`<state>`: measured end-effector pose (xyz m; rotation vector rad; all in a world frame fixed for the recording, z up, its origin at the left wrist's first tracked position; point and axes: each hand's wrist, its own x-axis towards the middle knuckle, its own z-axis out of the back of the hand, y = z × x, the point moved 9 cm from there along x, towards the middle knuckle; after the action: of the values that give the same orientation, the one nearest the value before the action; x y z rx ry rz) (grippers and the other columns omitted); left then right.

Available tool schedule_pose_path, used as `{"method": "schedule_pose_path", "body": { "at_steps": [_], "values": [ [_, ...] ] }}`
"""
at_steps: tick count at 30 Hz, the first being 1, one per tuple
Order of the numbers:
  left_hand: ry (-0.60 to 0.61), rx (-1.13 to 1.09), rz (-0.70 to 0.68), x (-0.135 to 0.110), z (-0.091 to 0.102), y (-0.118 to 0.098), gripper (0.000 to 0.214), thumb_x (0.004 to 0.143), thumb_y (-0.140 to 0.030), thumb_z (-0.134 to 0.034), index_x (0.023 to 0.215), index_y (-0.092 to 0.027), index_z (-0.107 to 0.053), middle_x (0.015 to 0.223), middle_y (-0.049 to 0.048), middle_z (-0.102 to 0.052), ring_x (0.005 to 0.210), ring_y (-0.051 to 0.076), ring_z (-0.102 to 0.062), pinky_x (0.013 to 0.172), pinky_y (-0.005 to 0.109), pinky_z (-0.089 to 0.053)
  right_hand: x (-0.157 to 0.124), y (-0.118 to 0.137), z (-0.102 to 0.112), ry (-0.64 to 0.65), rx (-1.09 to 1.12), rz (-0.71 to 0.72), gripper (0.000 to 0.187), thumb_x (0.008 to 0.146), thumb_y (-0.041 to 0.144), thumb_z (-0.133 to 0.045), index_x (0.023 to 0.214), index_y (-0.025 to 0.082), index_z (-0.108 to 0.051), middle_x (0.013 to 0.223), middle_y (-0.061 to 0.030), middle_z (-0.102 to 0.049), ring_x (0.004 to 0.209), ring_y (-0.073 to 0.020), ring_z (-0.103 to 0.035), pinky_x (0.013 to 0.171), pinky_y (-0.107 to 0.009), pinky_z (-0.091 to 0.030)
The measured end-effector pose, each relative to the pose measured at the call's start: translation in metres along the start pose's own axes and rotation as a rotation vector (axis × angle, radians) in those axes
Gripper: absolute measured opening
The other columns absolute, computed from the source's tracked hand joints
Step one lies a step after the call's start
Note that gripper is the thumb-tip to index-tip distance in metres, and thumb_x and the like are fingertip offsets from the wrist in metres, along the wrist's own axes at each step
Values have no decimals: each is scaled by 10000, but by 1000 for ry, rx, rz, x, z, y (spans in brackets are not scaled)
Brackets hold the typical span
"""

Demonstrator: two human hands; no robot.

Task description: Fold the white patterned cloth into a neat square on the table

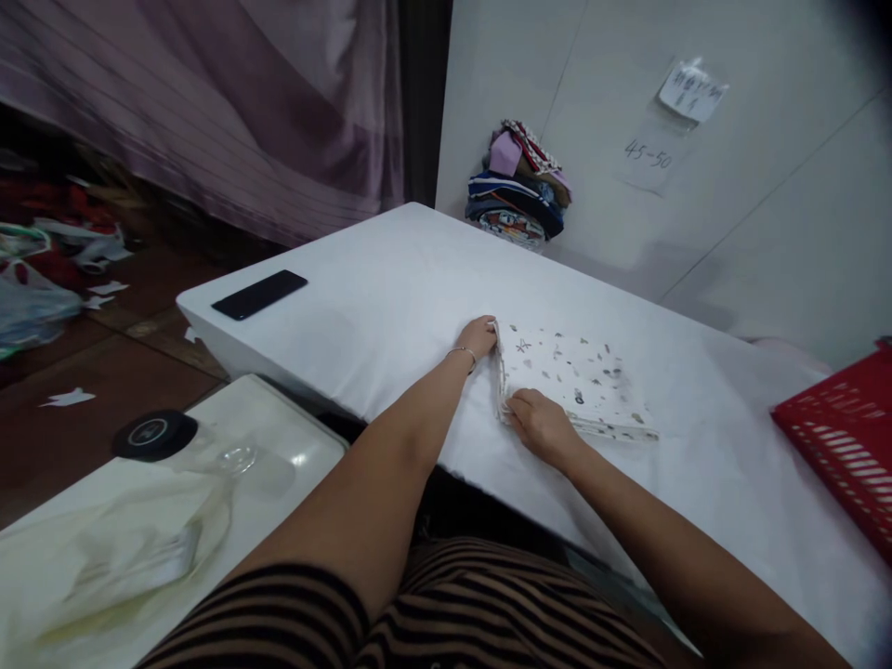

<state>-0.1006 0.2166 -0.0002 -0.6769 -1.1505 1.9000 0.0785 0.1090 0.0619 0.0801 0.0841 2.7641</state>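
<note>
A white cloth with small printed shapes [568,372], folded into a flat rectangle of several layers, lies on the white-covered table [390,279]. My left hand [478,336], with a thin bracelet at the wrist, grips its far left corner. At the near left corner, my right hand [540,423] has its fingers closed on the cloth's edge. Both hands rest low against the table. The fingertips are partly hidden by the cloth and by the hands themselves.
A dark phone [260,295] lies at the table's left end. Folded clothes [519,186] are stacked by the wall. A red plastic basket [846,427] stands at the right. On a lower white surface at left are a black round lid [154,435] and plastic bags [125,557].
</note>
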Motion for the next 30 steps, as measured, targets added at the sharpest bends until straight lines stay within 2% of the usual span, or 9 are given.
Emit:
{"method": "schedule_pose_path", "body": {
  "at_steps": [4, 8, 16, 21, 24, 30],
  "values": [
    [21, -9, -63, 2, -2, -3, 519, 683, -93, -581, 1190, -200, -552, 1069, 37, -671, 979, 155, -599, 866, 228, -431, 1, 2, 0, 31, -31, -31, 165, 869, 254, -478, 914, 157, -603, 969, -120, -587, 904, -234, -529, 747, -329, -438],
    [36, -3, -87, 3, -4, -3, 507, 682, -86, -562, 1179, -186, -554, 1052, 35, -677, 950, 147, -609, 827, 213, -442, 2, 5, -1, 42, -101, -124, 187, 870, 306, -483, 883, 153, -590, 937, -138, -575, 889, -254, -522, 726, -344, -425],
    [27, 12, -104, 2, -2, -3, 530, 693, -136, -573, 1218, -183, -523, 1058, 34, -675, 967, 154, -603, 831, 217, -436, 8, 9, -2, 75, -190, -331, 185, 837, 236, -457, 949, 128, -558, 933, -125, -576, 885, -241, -529, 692, -309, -393],
    [26, 7, -132, -3, -1, -5, 578, 693, -166, -589, 1261, -174, -485, 1056, 38, -675, 965, 154, -604, 838, 225, -438, 17, -4, 3, 116, -117, -401, 182, 808, 215, -453, 904, 136, -585, 896, -111, -621, 794, -216, -573, 622, -284, -351],
    [21, 7, -143, -7, 0, -5, 590, 702, -171, -587, 1279, -202, -468, 1106, 32, -655, 954, 148, -606, 835, 232, -441, 17, -14, 5, 156, -16, -348, 142, 795, 216, -466, 809, 162, -596, 829, -75, -642, 741, -181, -572, 604, -263, -317],
    [-30, 32, -114, -11, 6, -8, 543, 754, -160, -527, 1291, -203, -459, 1082, 37, -664, 977, 148, -594, 849, 241, -431, 5, -6, 7, 103, 57, -65, 95, 789, 185, -464, 803, 178, -558, 831, -42, -623, 737, -149, -542, 629, -246, -311]
  ]
}}
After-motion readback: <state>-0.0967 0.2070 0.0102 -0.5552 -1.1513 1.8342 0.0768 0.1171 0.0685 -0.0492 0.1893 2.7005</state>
